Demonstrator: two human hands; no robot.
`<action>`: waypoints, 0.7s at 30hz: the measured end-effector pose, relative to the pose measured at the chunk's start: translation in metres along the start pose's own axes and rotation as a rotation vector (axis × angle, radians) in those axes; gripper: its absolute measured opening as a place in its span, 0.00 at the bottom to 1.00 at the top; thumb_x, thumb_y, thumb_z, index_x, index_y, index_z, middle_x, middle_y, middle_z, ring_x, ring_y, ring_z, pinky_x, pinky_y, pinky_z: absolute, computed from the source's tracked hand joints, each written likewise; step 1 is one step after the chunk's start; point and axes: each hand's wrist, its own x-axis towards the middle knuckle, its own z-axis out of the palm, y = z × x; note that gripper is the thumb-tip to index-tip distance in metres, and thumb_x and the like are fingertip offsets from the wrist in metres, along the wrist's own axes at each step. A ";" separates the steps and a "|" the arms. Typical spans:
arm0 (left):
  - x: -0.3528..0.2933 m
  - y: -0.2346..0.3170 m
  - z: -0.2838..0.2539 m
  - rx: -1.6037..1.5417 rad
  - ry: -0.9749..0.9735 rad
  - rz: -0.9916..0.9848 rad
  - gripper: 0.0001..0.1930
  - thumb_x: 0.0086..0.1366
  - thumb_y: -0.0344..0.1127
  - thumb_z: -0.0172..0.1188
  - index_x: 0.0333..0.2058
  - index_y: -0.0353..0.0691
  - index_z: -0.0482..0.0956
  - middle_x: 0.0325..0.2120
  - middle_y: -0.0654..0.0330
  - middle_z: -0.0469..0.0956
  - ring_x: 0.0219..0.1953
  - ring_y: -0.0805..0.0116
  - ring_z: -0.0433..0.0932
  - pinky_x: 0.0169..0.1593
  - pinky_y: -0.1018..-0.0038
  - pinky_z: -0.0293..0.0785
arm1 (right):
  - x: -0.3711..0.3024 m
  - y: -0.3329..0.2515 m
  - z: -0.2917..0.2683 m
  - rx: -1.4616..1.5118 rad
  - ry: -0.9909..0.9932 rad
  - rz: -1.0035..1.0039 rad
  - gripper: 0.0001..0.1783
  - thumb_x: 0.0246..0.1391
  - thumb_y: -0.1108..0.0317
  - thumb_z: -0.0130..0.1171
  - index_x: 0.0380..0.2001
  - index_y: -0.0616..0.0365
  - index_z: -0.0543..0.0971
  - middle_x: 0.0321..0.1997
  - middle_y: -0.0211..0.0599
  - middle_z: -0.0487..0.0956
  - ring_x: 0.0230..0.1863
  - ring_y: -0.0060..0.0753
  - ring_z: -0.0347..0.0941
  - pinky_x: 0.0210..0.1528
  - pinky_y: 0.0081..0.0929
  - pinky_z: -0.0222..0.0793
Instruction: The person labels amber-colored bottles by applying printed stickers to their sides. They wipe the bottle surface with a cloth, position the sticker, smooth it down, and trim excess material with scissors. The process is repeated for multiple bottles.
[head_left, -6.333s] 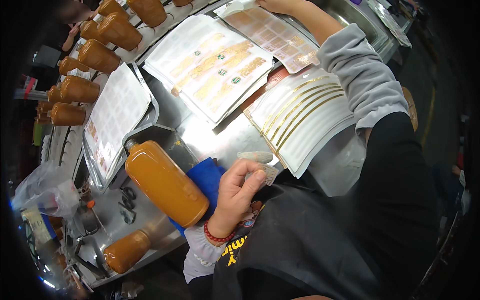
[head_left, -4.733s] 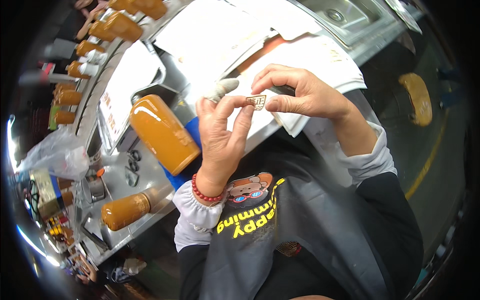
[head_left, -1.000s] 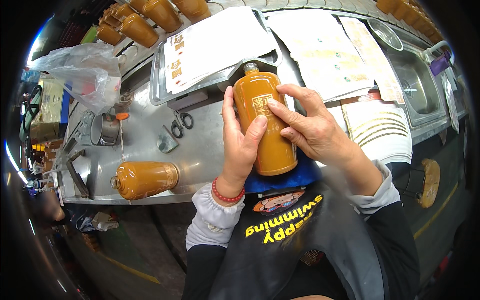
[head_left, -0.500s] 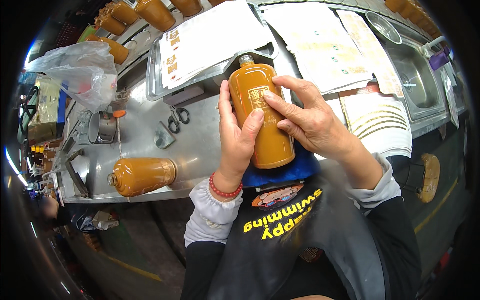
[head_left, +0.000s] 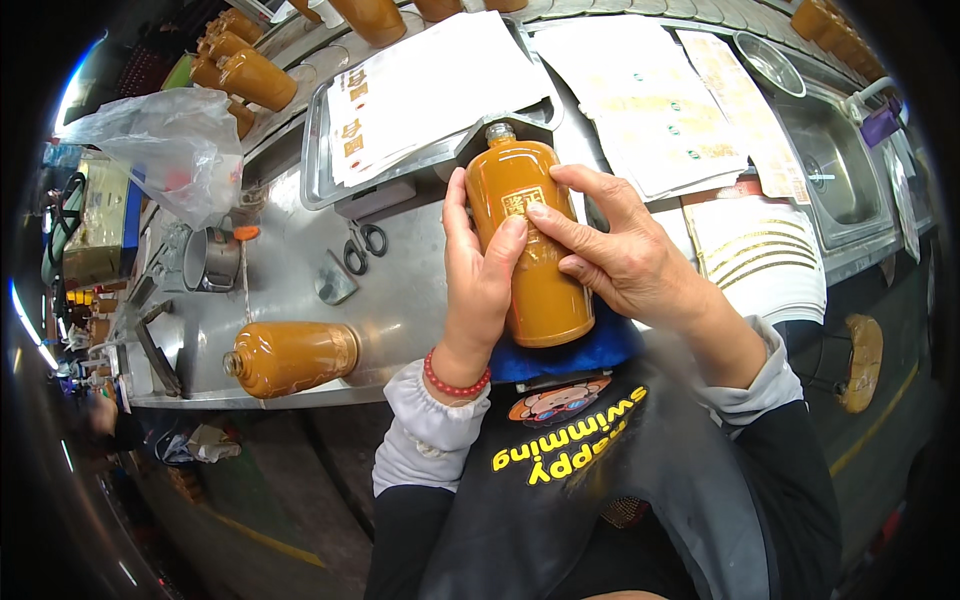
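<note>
A brown-orange glass bottle (head_left: pixel 555 285) with a clear neck leans away from me, its neck near a grey metal holder (head_left: pixel 545 128). My left hand (head_left: pixel 478 260) is closed around its left side, thumb lying on the front. On the right, my right hand (head_left: pixel 630 240) grips the bottle's edge and presses a fingertip at the lower part of a gold square label (head_left: pixel 520 200). A second bottle (head_left: pixel 295 358) of the same kind lies on its side to the left, neck pointing left.
Scissors (head_left: pixel 365 250), a grey flat piece (head_left: pixel 336 280) and a metal cup (head_left: pixel 211 260) lie on the steel table. Label sheets (head_left: pixel 430 100) rest on a tray, with more sheets (head_left: pixel 650 110) to the right. Beyond is a sink (head_left: pixel 845 185); several bottles (head_left: pixel 258 80) stand at far left.
My right fingertip has slid slightly down the gold label. Both hands keep their hold on the bottle. The whole view has shifted a little.
</note>
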 end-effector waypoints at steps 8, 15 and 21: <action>0.002 -0.002 -0.003 0.006 -0.007 -0.006 0.40 0.71 0.37 0.56 0.70 0.26 0.41 0.65 0.45 0.59 0.64 0.62 0.65 0.66 0.67 0.63 | 0.000 0.001 -0.001 -0.002 -0.001 -0.009 0.24 0.59 0.63 0.63 0.59 0.56 0.78 0.67 0.53 0.66 0.65 0.54 0.66 0.65 0.42 0.65; -0.013 0.002 -0.003 0.012 -0.048 0.000 0.46 0.68 0.37 0.58 0.71 0.27 0.36 0.66 0.45 0.56 0.65 0.60 0.63 0.67 0.66 0.62 | 0.001 0.002 -0.002 0.010 -0.010 -0.007 0.24 0.59 0.64 0.63 0.59 0.56 0.78 0.67 0.53 0.66 0.65 0.53 0.66 0.66 0.42 0.65; -0.014 0.004 -0.002 -0.007 -0.071 -0.014 0.47 0.66 0.34 0.59 0.72 0.28 0.34 0.67 0.45 0.55 0.66 0.59 0.63 0.68 0.65 0.61 | 0.000 0.001 -0.001 0.000 0.004 0.005 0.24 0.58 0.65 0.64 0.58 0.57 0.79 0.67 0.52 0.66 0.64 0.52 0.66 0.65 0.41 0.65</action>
